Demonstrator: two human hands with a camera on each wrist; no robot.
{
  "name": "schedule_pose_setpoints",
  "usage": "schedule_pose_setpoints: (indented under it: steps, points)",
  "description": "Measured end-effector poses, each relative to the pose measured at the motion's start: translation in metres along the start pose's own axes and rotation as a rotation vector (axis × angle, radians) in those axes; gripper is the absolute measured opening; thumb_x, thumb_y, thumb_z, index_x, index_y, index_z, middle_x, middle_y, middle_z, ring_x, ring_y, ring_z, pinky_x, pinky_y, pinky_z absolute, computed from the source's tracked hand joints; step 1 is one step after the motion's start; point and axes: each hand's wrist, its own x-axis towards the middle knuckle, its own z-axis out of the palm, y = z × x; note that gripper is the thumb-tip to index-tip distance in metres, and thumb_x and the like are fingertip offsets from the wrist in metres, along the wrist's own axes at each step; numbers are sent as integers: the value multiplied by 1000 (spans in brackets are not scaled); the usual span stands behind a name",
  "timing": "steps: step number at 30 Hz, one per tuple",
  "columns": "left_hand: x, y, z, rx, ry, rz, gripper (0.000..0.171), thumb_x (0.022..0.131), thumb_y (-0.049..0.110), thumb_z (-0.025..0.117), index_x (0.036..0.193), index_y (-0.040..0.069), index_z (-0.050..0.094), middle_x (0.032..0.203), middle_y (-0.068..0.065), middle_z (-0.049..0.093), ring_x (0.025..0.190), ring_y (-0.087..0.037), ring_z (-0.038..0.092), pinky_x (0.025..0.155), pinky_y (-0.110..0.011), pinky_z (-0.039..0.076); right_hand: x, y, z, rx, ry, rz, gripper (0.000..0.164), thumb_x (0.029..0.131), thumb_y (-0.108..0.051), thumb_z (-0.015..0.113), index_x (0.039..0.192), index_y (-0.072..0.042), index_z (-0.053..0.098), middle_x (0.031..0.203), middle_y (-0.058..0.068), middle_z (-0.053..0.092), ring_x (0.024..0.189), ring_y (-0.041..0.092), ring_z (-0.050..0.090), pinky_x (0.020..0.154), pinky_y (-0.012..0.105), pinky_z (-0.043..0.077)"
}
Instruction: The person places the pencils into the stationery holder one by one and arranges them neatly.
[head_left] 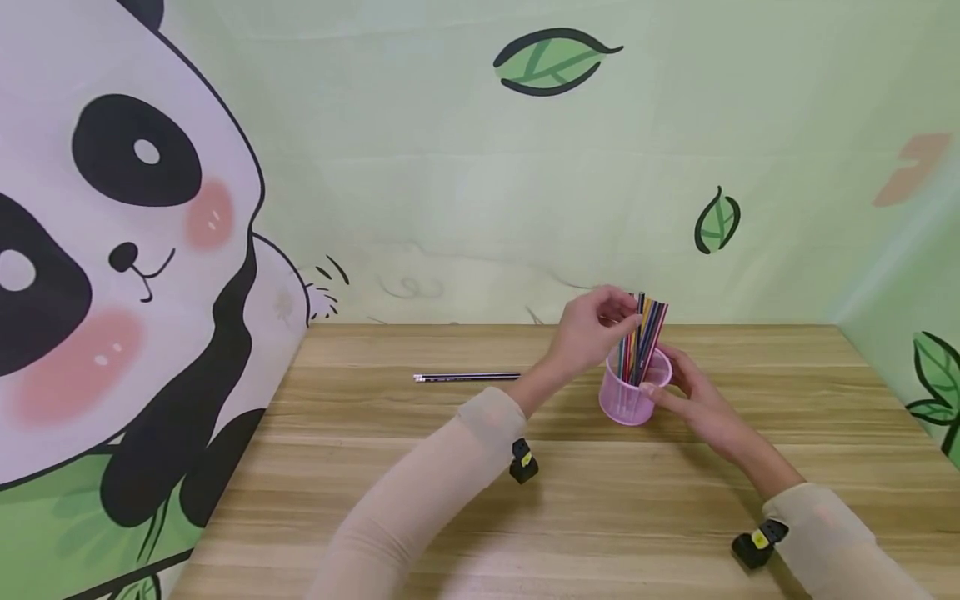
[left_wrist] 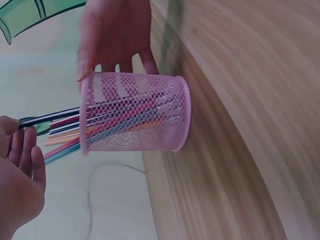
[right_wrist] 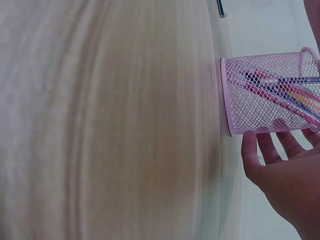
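A pink mesh pencil cup (head_left: 624,408) stands upright on the wooden table, with several striped and coloured pencils (head_left: 651,333) leaning in it. My left hand (head_left: 588,332) is above the rim and pinches the top end of a dark striped pencil (left_wrist: 50,116) between thumb and fingers; its lower part is inside the cup. At the cup's right side, my right hand (head_left: 697,398) holds it, thumb at the near rim and fingers along the far side. In the right wrist view, the fingertips (right_wrist: 250,142) lie against the mesh.
Dark striped pencils (head_left: 465,377) with white ends lie on the table (head_left: 360,467) left of the cup, partly behind my left forearm. A pale green backdrop (head_left: 420,192) with a panda and leaves rises behind the table's far edge and along its sides.
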Motion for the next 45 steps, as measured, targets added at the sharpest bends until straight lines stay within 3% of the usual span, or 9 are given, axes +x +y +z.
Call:
schedule_pose_setpoints:
  steps: [11,16,21,28,35,45]
  points:
    - [-1,-9,8,33,-58,-63,12,99,10,76,109,7,70,95,4,72,84,-4,66,78,-18,57,0,0,0,-20,15,-13,71,106,-17,65,164,-3,27,159,25,43,143,45,42,116,58,35]
    - [-1,-13,9,39,-62,-91,11,100,10,75,109,8,69,95,4,72,85,-5,66,77,-18,57,0,1,-1,-6,7,-7,71,107,-19,65,165,-4,26,161,25,40,146,48,38,118,66,30]
    - [0,-12,9,67,-68,-76,12,100,11,75,109,7,68,96,3,72,85,-5,66,77,-18,57,0,0,-1,-5,10,-11,71,106,-18,65,164,-3,26,160,27,41,145,49,38,117,69,29]
    - [-3,-14,3,163,-134,-14,16,100,10,75,113,2,70,99,-2,73,85,-3,65,79,-14,55,0,0,0,-10,7,-31,70,106,-15,65,164,-2,28,158,26,44,143,46,42,116,61,34]
    - [-8,-16,-18,201,-160,33,18,101,10,74,115,0,70,103,-5,74,88,-5,67,81,-15,56,-1,0,0,5,0,-8,75,107,-18,65,166,-2,22,164,30,35,150,53,30,119,73,23]
    - [-17,-25,-75,280,-114,27,18,101,14,75,116,4,72,104,-5,74,93,-12,69,84,-20,57,-3,-2,1,5,6,8,77,106,-17,66,166,-2,22,165,30,33,151,55,28,119,74,22]
